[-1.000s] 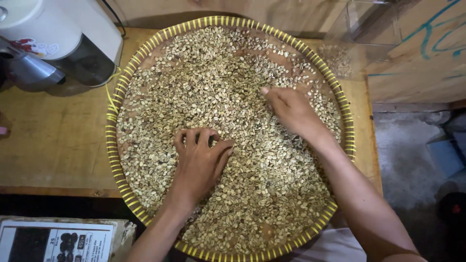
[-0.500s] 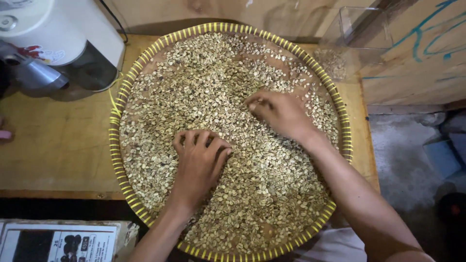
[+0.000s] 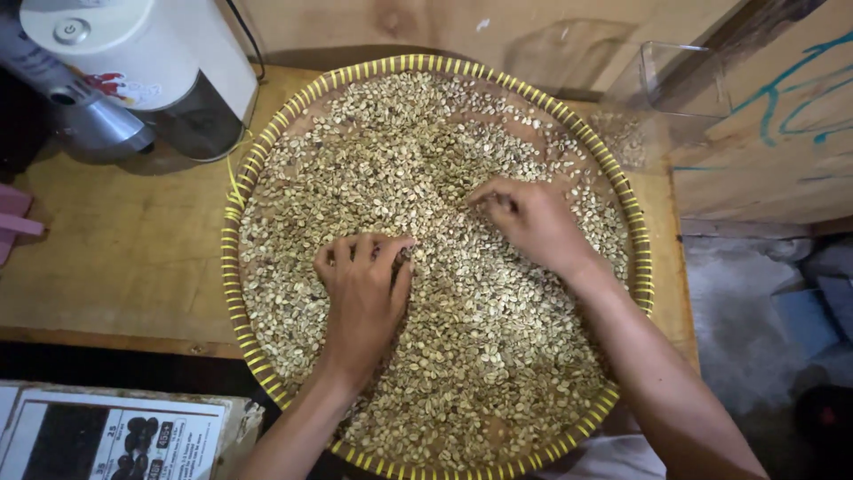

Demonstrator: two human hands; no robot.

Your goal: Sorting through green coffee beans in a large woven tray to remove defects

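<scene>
Wooden table (image 3: 124,240): bears the tray and an appliance; bare board at left

Round woven tray (image 3: 233,267), yellow-bound rim: lies flat on the table, its near edge overhanging toward the person. Holds pale green coffee beans (image 3: 382,151) in one shallow layer across nearly the whole floor; brown weave shows through in thin patches near the rim and at the far side

White appliance (image 3: 151,53) with a dark lower chamber and a metal part at its side: stands at the table's far left corner, just beside the tray rim

Clear plastic container (image 3: 662,98): sits off the tray's far right edge; a small heap of beans lies in its bottom, the rest empty

Printed sheet (image 3: 107,440): near left, below the table edge

Progress, as judged: picking-over is under way; only a small lot sits in the container, the bulk remains on the tray

Left hand (image 3: 360,298): palm down on the beans at tray centre, fingers curled; whether any bean is gripped, cannot tell

Right hand (image 3: 531,222): right of centre, fingertips pinched together at the bean layer; grasp unconfirmed
</scene>
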